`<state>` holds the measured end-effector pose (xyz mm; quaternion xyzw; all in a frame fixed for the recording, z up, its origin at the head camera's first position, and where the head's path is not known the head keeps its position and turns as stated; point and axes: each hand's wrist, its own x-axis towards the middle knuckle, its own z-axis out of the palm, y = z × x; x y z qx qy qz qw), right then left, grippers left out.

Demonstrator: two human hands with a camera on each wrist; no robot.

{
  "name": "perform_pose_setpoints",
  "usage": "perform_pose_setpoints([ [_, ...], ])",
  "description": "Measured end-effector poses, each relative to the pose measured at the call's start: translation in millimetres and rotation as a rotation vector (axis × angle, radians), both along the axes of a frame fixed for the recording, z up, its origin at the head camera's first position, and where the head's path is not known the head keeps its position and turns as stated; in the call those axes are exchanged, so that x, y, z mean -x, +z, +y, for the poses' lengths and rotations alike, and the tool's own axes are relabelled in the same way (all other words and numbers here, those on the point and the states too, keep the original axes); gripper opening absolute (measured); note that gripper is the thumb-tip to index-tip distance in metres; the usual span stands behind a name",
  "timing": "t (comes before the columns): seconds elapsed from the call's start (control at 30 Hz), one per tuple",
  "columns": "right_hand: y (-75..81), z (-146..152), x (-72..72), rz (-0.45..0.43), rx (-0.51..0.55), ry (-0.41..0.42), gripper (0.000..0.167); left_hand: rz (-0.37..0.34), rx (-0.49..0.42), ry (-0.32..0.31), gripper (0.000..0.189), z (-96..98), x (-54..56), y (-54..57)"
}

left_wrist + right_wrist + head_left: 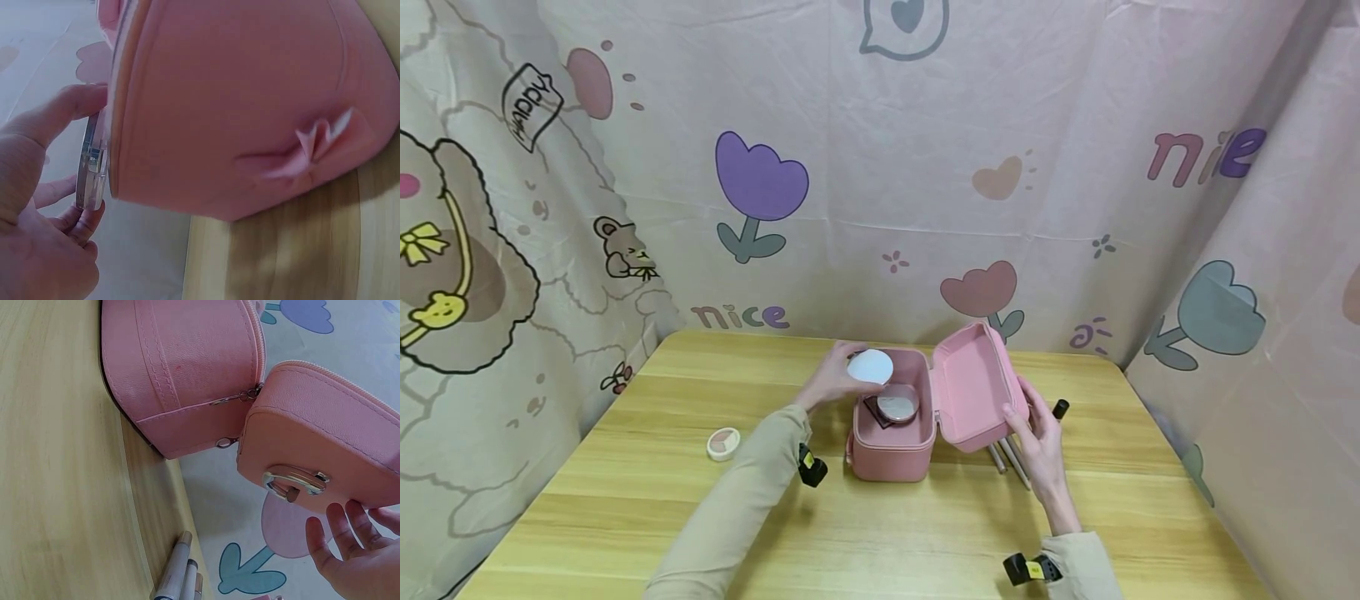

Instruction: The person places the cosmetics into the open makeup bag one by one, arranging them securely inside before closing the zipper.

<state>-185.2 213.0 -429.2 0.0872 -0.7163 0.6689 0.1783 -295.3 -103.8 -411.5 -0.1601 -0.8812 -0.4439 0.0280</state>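
A pink cosmetic case [891,464] stands upright with its lid [972,385] swung out to the right. Over the case's left rim, my left hand [833,377] holds a round compact [871,367] between thumb and fingers. Seen edge-on in the left wrist view, the compact [92,165] has a clear, shiny side and sits right at the case's rim. Inside the case lie another round compact [897,402] and a dark flat square item [874,410], partly covered. My right hand [1039,433] grips the lid's right edge, its fingers [342,528] against the outer side.
Several slim tubes [175,569] lie on the wooden table [955,533] behind and below the lid, with a black-capped end [1060,408] showing right of it. A small round eyeshadow palette [723,444] lies at the left. A patterned curtain [880,167] hangs behind the table.
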Motion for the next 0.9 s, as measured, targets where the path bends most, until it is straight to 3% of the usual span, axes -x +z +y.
perform_pose_setpoints([
  [0.37, -0.9, 0.3, 0.9, 0.001, 0.006, -0.002, 0.055, 0.023, 0.083, -0.035, 0.082, 24.5, 2.0, 0.9],
  [0.9, -1.0, 0.3, 1.9, -0.001, 0.012, -0.001, 0.055, 0.091, 0.251, -0.060, 0.081, 39.7, 6.7, -1.9],
])
